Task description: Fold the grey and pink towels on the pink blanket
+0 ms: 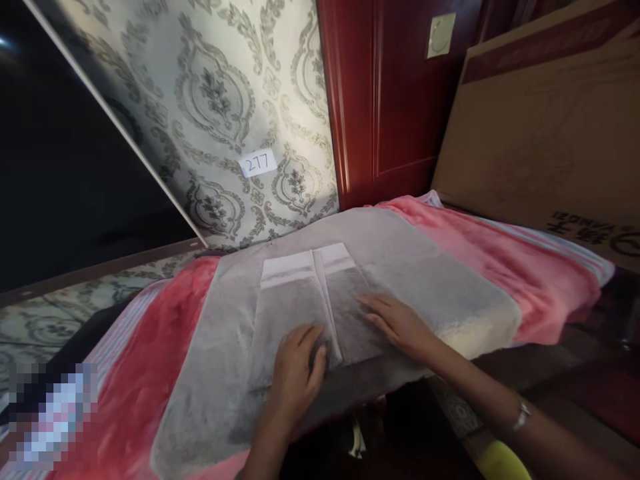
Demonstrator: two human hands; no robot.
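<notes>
Left hand (295,377): is pressing on the near end of the grey towel (430,273), just left of its centre seam (326,313), fingers together and slightly curled, clamped on nothing.
Right hand (397,327): is lying on the grey towel, just right of the seam, fingers flat and slightly apart.
Metal bracelet (521,417): is circling the right wrist, off the grey towel's near right edge.
Yellow object (501,463): is showing below the grey towel's near right edge, too cut off to name.
Towel folds: are meeting along the seam, with white bands (287,267) crossing them at the far end.
Pink blanket (530,280): is spreading out under the grey towel on both sides.
Cardboard sheet (545,127): is leaning beyond the grey towel, to the far right.
Red wooden door (385,100): is standing beyond the grey towel.
Patterned wallpaper (215,113): is covering the wall beyond the grey towel, with a card reading 277 (257,163) stuck on it.
</notes>
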